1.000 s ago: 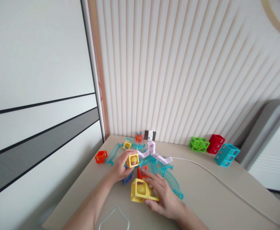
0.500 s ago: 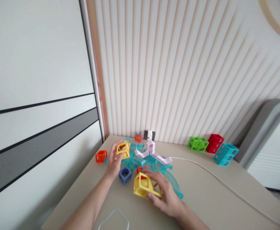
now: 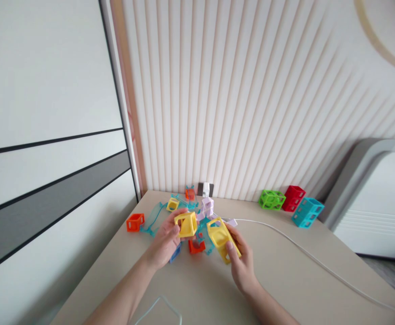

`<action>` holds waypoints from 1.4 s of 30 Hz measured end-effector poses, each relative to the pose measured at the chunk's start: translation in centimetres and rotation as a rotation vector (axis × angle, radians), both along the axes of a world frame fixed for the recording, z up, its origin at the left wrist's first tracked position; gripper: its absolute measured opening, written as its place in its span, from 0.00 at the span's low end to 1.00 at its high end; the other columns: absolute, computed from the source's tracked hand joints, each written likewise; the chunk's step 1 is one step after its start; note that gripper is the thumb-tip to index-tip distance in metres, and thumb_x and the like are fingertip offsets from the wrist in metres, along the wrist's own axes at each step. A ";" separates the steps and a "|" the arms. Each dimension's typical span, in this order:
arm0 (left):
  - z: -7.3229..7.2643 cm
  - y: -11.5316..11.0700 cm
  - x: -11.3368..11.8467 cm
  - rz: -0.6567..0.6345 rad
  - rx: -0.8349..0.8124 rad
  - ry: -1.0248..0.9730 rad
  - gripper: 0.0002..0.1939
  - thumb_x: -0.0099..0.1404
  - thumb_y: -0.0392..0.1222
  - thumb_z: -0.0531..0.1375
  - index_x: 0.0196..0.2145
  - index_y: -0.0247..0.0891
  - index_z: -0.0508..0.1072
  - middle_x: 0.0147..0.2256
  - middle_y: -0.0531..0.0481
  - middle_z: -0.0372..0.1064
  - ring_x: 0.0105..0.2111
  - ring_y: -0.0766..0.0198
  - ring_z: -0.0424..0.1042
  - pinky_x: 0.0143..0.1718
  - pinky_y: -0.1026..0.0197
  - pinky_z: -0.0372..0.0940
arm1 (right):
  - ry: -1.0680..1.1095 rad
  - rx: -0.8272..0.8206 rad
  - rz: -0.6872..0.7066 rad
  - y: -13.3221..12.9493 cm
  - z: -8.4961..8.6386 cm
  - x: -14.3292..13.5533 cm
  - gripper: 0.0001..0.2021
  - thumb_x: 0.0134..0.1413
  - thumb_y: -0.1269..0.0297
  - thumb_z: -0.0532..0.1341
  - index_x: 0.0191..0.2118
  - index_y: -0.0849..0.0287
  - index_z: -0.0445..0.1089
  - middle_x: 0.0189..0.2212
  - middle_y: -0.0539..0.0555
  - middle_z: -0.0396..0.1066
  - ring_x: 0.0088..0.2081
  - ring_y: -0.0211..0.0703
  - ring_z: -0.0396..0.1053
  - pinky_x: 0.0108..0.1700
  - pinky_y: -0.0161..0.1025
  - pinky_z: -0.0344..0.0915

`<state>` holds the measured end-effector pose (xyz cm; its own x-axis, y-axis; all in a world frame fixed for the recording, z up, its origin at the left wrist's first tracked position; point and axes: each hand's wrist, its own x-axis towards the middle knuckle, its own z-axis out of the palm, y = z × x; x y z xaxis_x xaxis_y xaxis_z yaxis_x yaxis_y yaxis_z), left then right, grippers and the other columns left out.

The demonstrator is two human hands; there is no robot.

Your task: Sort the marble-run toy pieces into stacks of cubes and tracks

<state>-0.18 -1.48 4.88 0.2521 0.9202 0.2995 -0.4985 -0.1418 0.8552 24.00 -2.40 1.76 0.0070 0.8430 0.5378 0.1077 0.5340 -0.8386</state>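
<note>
Between the fingers and thumb of my left hand (image 3: 165, 241) is a yellow open-sided cube block (image 3: 186, 225), raised over the table. My right hand (image 3: 241, 262) grips a longer yellow block (image 3: 222, 239), which looks like two cubes joined and is tilted. A short gap separates the two yellow pieces. Under and behind them lie clear teal track pieces (image 3: 157, 214) and a pale lilac block piece (image 3: 207, 206). An orange block (image 3: 196, 246) rests below the gap. A blue block (image 3: 175, 253) is partly hidden by my left hand.
Another yellow block (image 3: 172, 204) and two orange blocks (image 3: 135, 222) stand toward the back left. Green (image 3: 271, 199), red (image 3: 294, 198) and teal (image 3: 307, 212) block stacks stand at the back right. A white cable (image 3: 305, 254) crosses the table (image 3: 278, 280) from the wall plug (image 3: 206, 189).
My left hand has moved right and nearer with its yellow cube. My right hand has turned the longer yellow block more upright and shifted it right. The view has shifted slightly.
</note>
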 end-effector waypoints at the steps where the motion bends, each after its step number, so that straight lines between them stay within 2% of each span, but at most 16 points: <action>1: -0.1 -0.2 0.1 -0.059 -0.005 -0.004 0.31 0.61 0.63 0.67 0.56 0.45 0.69 0.49 0.41 0.77 0.44 0.50 0.79 0.32 0.59 0.74 | 0.026 -0.019 -0.001 0.1 0.1 -0.1 0.23 0.65 0.46 0.60 0.56 0.57 0.73 0.52 0.61 0.78 0.50 0.55 0.77 0.49 0.45 0.76; 3: -0.3 -0.6 0.4 -0.169 -0.015 0.002 0.32 0.60 0.64 0.67 0.54 0.42 0.71 0.44 0.41 0.78 0.38 0.52 0.80 0.26 0.63 0.71 | 0.081 -0.055 0.003 0.2 0.1 -0.2 0.22 0.64 0.47 0.61 0.56 0.56 0.72 0.51 0.60 0.78 0.50 0.54 0.78 0.48 0.44 0.76; 5: -0.4 -1.1 0.8 -0.249 -0.028 0.023 0.34 0.60 0.65 0.67 0.55 0.41 0.70 0.42 0.41 0.78 0.36 0.54 0.80 0.25 0.64 0.70 | 0.139 -0.088 0.022 0.2 -0.1 -0.3 0.22 0.65 0.48 0.61 0.58 0.55 0.68 0.50 0.60 0.79 0.47 0.52 0.79 0.46 0.43 0.77; 8: -0.2 -1.6 1.4 -0.320 -0.066 0.077 0.42 0.59 0.66 0.67 0.62 0.41 0.63 0.41 0.41 0.78 0.34 0.56 0.79 0.27 0.63 0.72 | 0.193 -0.112 0.045 0.1 -0.4 -0.5 0.23 0.66 0.49 0.60 0.61 0.53 0.62 0.49 0.60 0.78 0.46 0.51 0.79 0.44 0.43 0.77; 11: -0.1 -1.8 1.7 -0.349 -0.082 0.133 0.48 0.58 0.65 0.68 0.67 0.41 0.55 0.39 0.43 0.78 0.30 0.60 0.77 0.27 0.63 0.72 | 0.184 -0.099 0.050 -0.1 -0.3 -0.7 0.22 0.67 0.48 0.59 0.60 0.53 0.61 0.50 0.61 0.77 0.47 0.51 0.78 0.46 0.43 0.76; 15: -0.3 -1.4 1.9 -0.291 -0.055 0.163 0.38 0.60 0.63 0.68 0.59 0.39 0.65 0.41 0.42 0.76 0.33 0.59 0.77 0.27 0.63 0.71 | 0.156 -0.074 0.027 -0.2 -0.1 -0.8 0.21 0.68 0.48 0.57 0.60 0.52 0.61 0.50 0.60 0.77 0.48 0.50 0.78 0.47 0.44 0.76; 18: -0.8 -1.1 2.0 -0.216 -0.050 0.139 0.30 0.60 0.59 0.69 0.51 0.39 0.69 0.44 0.43 0.75 0.37 0.58 0.78 0.35 0.59 0.73 | 0.173 -0.067 0.004 -0.3 -0.1 -0.9 0.21 0.69 0.49 0.56 0.61 0.51 0.60 0.51 0.60 0.76 0.48 0.49 0.77 0.47 0.43 0.76; 20: -0.8 -1.1 2.1 -0.160 -0.064 0.094 0.26 0.59 0.57 0.71 0.47 0.40 0.69 0.42 0.47 0.75 0.39 0.59 0.77 0.41 0.58 0.72 | 0.165 -0.067 -0.018 -0.2 -0.2 -1.0 0.21 0.70 0.49 0.55 0.62 0.51 0.58 0.52 0.60 0.74 0.49 0.48 0.77 0.47 0.43 0.76; 23: -0.4 -1.2 2.6 -0.090 -0.083 0.036 0.25 0.55 0.53 0.74 0.41 0.42 0.67 0.42 0.50 0.75 0.40 0.61 0.76 0.43 0.60 0.69 | 0.140 -0.058 -0.050 -0.2 -0.5 -0.9 0.21 0.71 0.50 0.53 0.63 0.51 0.57 0.54 0.60 0.73 0.50 0.48 0.76 0.48 0.44 0.75; 28: -0.1 -1.4 3.2 -0.049 -0.074 0.040 0.25 0.52 0.49 0.76 0.37 0.41 0.65 0.47 0.48 0.73 0.43 0.60 0.75 0.45 0.59 0.69 | 0.080 -0.014 -0.059 -0.3 -0.8 -1.0 0.18 0.71 0.52 0.54 0.60 0.51 0.63 0.55 0.58 0.73 0.54 0.48 0.73 0.54 0.45 0.73; 32: -0.7 -1.4 3.4 -0.041 -0.045 0.037 0.24 0.54 0.47 0.75 0.38 0.41 0.65 0.41 0.50 0.74 0.40 0.61 0.76 0.42 0.61 0.69 | 0.018 -0.002 -0.049 -0.6 -0.8 -1.0 0.16 0.70 0.51 0.55 0.56 0.51 0.68 0.51 0.57 0.74 0.51 0.48 0.74 0.52 0.44 0.74; 35: -0.7 -1.5 3.4 -0.050 -0.045 0.074 0.25 0.56 0.47 0.74 0.45 0.44 0.66 0.44 0.49 0.75 0.42 0.59 0.76 0.42 0.60 0.69 | 0.011 0.000 -0.053 -0.7 -0.5 -0.9 0.16 0.68 0.50 0.57 0.52 0.52 0.71 0.46 0.56 0.76 0.46 0.48 0.76 0.48 0.42 0.75; 39: -0.4 -1.4 3.0 -0.050 -0.021 0.154 0.34 0.58 0.54 0.71 0.58 0.48 0.64 0.49 0.44 0.74 0.48 0.53 0.75 0.46 0.55 0.70 | -0.022 0.015 -0.050 -0.7 -0.1 -0.9 0.17 0.67 0.48 0.58 0.49 0.54 0.72 0.41 0.56 0.78 0.40 0.48 0.77 0.42 0.40 0.76; 42: -0.6 -1.1 2.5 -0.044 0.024 0.260 0.33 0.61 0.60 0.68 0.57 0.43 0.68 0.47 0.43 0.74 0.48 0.52 0.74 0.48 0.56 0.69 | -0.113 0.053 -0.008 -0.9 0.1 -0.8 0.16 0.67 0.49 0.58 0.49 0.55 0.73 0.40 0.56 0.79 0.38 0.47 0.77 0.40 0.39 0.76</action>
<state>2.35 -2.55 4.26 0.3635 0.8999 0.2409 -0.2684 -0.1465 0.9521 23.19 -3.25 1.88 -0.0498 0.8136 0.5793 0.2048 0.5760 -0.7914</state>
